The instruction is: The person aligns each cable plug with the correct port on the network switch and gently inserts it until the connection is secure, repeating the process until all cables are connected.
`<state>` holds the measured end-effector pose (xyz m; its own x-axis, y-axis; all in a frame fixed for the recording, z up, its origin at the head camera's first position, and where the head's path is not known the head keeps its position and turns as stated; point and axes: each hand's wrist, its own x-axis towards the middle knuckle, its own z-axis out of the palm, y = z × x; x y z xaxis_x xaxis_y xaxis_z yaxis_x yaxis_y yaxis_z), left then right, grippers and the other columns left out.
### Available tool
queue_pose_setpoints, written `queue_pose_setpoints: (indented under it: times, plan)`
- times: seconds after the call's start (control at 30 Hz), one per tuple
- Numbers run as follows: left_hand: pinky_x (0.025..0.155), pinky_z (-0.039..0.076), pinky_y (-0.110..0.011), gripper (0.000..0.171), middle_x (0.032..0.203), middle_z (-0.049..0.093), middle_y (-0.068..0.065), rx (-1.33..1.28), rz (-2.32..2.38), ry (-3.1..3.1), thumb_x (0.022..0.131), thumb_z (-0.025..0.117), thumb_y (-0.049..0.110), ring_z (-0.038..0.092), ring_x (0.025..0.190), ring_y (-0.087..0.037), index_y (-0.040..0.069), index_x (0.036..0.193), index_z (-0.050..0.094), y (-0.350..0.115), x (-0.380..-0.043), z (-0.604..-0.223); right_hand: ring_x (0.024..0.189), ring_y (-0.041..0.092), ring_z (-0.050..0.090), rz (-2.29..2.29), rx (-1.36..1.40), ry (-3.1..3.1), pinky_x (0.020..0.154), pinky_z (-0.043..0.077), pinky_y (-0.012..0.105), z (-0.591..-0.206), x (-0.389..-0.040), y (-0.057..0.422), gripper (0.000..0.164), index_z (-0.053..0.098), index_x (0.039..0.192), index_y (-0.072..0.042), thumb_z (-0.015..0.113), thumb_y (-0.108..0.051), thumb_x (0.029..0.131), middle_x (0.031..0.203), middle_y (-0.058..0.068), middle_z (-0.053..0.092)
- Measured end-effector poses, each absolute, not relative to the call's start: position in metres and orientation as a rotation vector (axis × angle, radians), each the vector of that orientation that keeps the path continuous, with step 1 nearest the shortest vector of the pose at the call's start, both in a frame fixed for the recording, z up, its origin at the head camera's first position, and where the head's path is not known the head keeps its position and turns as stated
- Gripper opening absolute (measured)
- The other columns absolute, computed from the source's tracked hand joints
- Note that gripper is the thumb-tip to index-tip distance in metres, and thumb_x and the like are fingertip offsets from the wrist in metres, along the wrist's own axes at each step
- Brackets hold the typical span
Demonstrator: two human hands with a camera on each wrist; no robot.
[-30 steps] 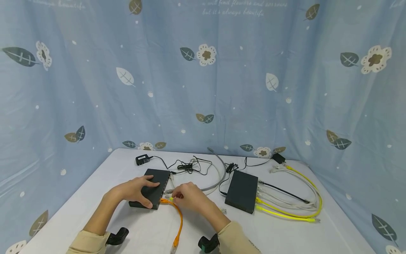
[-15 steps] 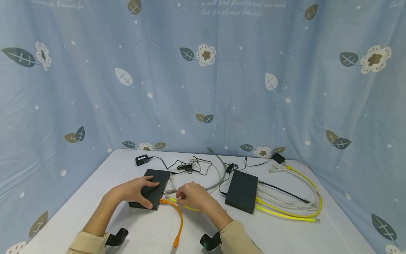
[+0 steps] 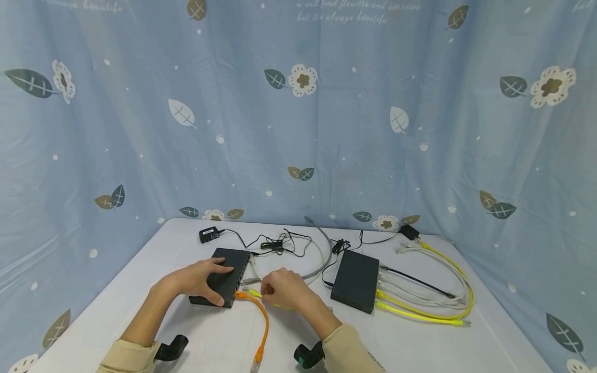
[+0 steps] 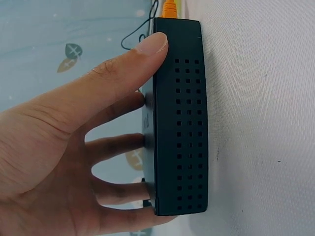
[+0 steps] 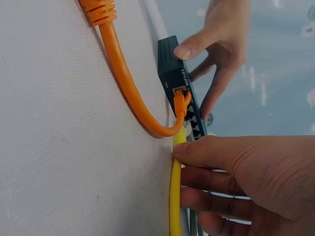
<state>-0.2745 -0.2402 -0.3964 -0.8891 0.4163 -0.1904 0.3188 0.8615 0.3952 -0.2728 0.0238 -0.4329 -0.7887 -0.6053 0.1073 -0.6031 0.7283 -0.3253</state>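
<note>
My left hand (image 3: pixel 200 280) rests spread on a black TP-Link network switch (image 3: pixel 229 285), fingers straight on its top. Its thumb (image 4: pixel 152 44) lies at the edge of the vented side. An orange network cable (image 3: pixel 267 324) is plugged into the port nearest me and curves forward on the table. Beside it, my right hand (image 3: pixel 286 290) pinches a yellow network cable (image 5: pixel 175 206) between thumb and fingers, just behind its plug. The yellow plug (image 3: pixel 254 293) points at the row of ports, its clear tip close to the switch. Part of the cable is hidden under the hand.
A second black switch (image 3: pixel 355 282) stands to the right with yellow, white and black cables on its right side. Black power adapters (image 3: pixel 209 234) sit at the back, with tangled black cord (image 3: pixel 275 244). A grey cable (image 3: pixel 322 267) curves between the switches.
My right hand has drawn slightly to the right along the yellow cable, so more of its plug shows. The left hand and the switch stay put.
</note>
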Motion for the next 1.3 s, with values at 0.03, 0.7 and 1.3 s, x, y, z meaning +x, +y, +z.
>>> queue_pose_setpoints:
  times: [0.03,0.7,1.3]
  plan:
    - [0.103,0.034,-0.070,0.089,0.156,0.033,-0.023,0.557,0.520,2.766,0.065,0.090,0.043,0.030,0.140,-0.054,0.016,0.142,0.054,-0.240,-0.275,-0.396,0.060,0.000,0.048,-0.548,-1.017,2.915,0.055,0.040,0.015,-0.434,-0.273,0.024,0.003,0.075,0.083,-0.022,0.077,-0.021,0.083,0.070,-0.016,0.060]
    - [0.100,0.035,-0.072,0.088,0.155,0.034,-0.024,0.558,0.502,2.779,0.065,0.090,0.042,0.030,0.139,-0.056,0.017,0.142,0.055,-0.239,-0.273,-0.397,0.058,0.001,0.044,-0.497,-1.036,3.008,0.052,0.036,0.017,-0.439,-0.273,0.022,0.006,0.074,0.083,-0.021,0.072,-0.015,0.083,0.065,-0.015,0.055]
    - [0.102,0.036,-0.069,0.086,0.155,0.034,-0.023,0.571,0.534,2.760,0.065,0.090,0.041,0.029,0.140,-0.054,0.019,0.141,0.056,-0.241,-0.276,-0.398,0.056,-0.003,0.046,-0.568,-1.047,3.063,0.049,0.037,0.014,-0.446,-0.276,0.017,0.005,0.072,0.086,-0.019,0.069,-0.015,0.087,0.071,-0.012,0.064]
